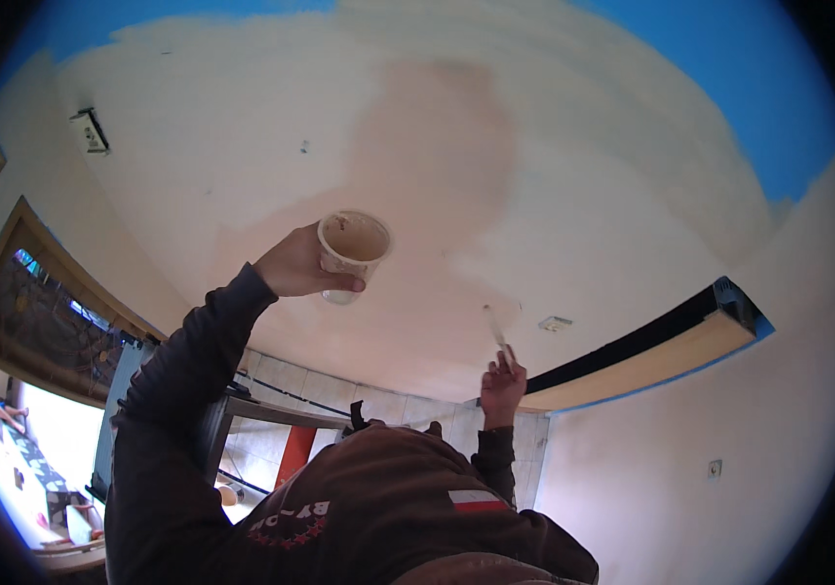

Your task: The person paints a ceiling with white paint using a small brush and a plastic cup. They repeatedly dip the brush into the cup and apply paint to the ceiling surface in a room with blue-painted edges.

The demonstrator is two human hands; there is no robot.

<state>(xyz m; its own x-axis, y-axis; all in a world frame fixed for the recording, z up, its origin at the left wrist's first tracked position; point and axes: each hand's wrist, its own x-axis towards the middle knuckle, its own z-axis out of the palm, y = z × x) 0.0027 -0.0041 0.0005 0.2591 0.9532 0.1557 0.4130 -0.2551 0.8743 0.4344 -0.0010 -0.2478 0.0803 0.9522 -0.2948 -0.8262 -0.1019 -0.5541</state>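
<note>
A: Why does the left hand (292,267) grip that round whitish plastic cup (347,265) mouth-up, at left?
B: Probably against spills; rightward, the right hand (503,392) pinches a thin pale stick-like tool (494,327) low, apparently freeing its tip.

brown sweatshirt (378,478), 1 red-white patch (478,501)

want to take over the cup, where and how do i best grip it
Probably grip the cup by its outer wall just below the rim, from the right: the left hand holds it from the left, leaving the upper right wall uncovered.
</note>
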